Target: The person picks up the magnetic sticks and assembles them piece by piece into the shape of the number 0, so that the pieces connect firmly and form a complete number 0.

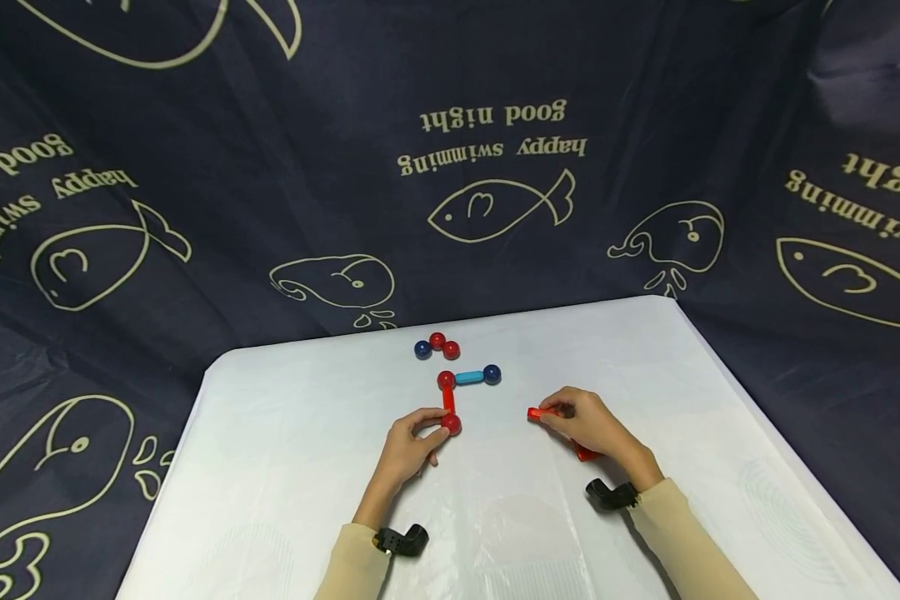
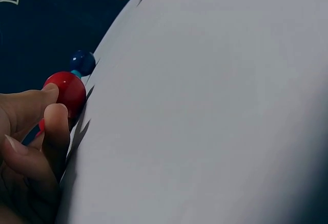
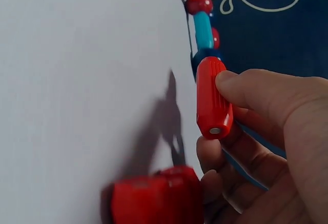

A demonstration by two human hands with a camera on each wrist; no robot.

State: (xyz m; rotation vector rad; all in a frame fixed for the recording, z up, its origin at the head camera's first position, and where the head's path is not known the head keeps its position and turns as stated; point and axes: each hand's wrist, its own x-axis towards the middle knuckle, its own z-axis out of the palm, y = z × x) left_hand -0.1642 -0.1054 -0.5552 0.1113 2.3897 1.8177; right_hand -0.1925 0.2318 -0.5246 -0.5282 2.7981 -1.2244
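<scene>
The left hand point(image 1: 405, 446) is clamped on the near red ball point(image 1: 452, 426), with thumb and forefinger set against it at the lower end of an L-shaped assembly. From this ball, the joined red rod point(image 1: 448, 402) runs toward the far edge of the white table point(image 1: 510, 517) and meets the corner red ball point(image 1: 446, 380). The light blue rod point(image 1: 469, 377) extends from that corner toward the person's right and terminates at the dark blue end ball point(image 1: 492, 374). The right hand point(image 1: 591, 421) is clamped on the separate red rod point(image 1: 534, 413), pinching it between thumb and fingers; this rod is apart from the assembly, to its right. In the right wrist view, the separate red rod shows ridged sides and a small round silver-coloured spot on its end face. Red material point(image 3: 156, 198) lies on the table just beside and below the right hand; it is blurred and partly covered, so its piece count cannot be told. Beyond the assembly, a cluster of three balls stands near the far table edge: the loose dark blue ball point(image 1: 423, 349), the rear red ball point(image 1: 437, 340) and the front red ball point(image 1: 452, 351). A dark cloth point(image 1: 330, 183) with pale fish and whale outlines hangs behind the table.
</scene>
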